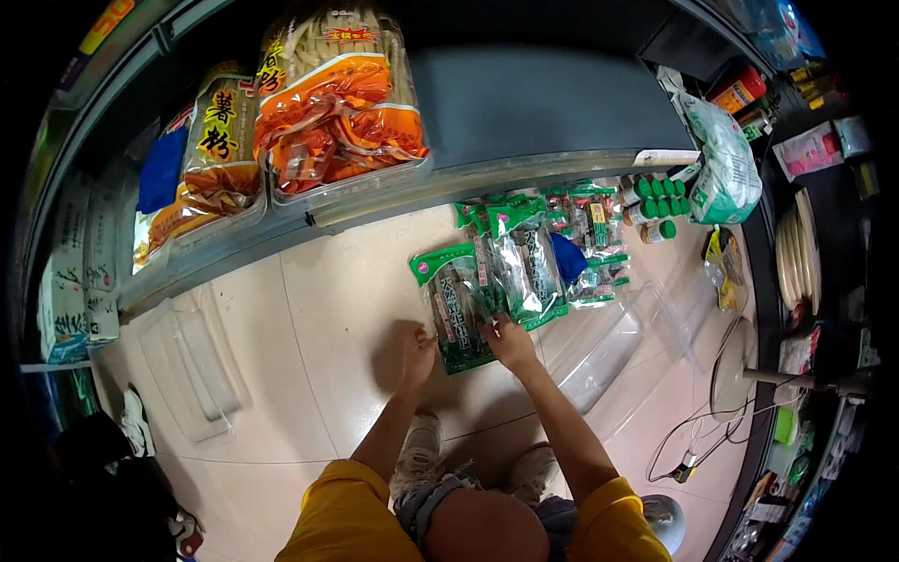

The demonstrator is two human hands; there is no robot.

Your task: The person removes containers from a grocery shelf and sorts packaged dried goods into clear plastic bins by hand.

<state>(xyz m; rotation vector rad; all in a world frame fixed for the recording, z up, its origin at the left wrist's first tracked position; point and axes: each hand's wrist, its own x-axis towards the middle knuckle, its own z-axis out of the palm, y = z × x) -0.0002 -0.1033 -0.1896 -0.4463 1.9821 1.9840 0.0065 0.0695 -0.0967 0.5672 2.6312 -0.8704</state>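
Observation:
Several green-topped clear packets of dark dried goods lie on the tiled floor in front of the shelf. My right hand (510, 341) is closed at the right edge of the nearest packet (455, 314), pinching at its lower part. Just left of that packet is my left hand (419, 354), its fingers curled; whether it touches the packet's edge is hard to tell. A larger green and clear packet (529, 265) lies to the right, beside a blue object (567, 258) and smaller packets (592, 221).
Orange noodle bags (339, 103) stand on the dark shelf (552, 103). Green-lidded jars (655, 208) are on the floor at right. Clear plastic bins (192, 365) lie left and right. A fan base (733, 370) with cables is at right; another person's shoe (137, 423) is at left.

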